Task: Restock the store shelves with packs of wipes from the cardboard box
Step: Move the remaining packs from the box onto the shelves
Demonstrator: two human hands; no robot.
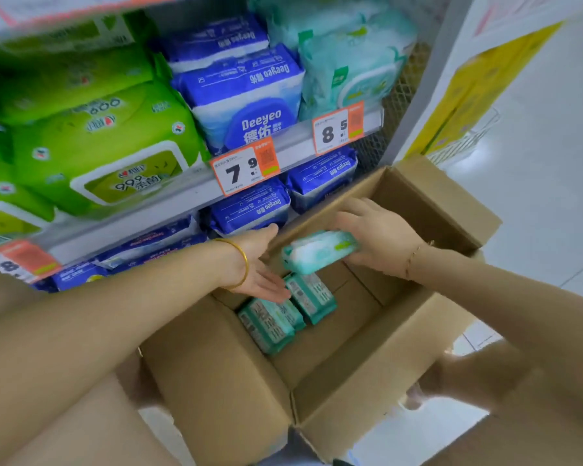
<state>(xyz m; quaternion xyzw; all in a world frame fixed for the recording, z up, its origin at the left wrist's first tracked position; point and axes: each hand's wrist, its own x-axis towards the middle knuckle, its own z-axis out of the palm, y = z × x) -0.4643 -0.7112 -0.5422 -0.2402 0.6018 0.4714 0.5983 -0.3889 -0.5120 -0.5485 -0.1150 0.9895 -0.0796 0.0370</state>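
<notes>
Head view: the right hand is gripping a teal pack of wipes by its end, fingers curled round it, holding it above the open cardboard box. The left hand is reaching in beside it, fingers straight, palm turned toward the pack, holding nothing. More teal packs are lying against the box's left wall, with bare cardboard to their right. Flaps are standing up around both wrists. Blue packs are crowding the shelf just beyond.
</notes>
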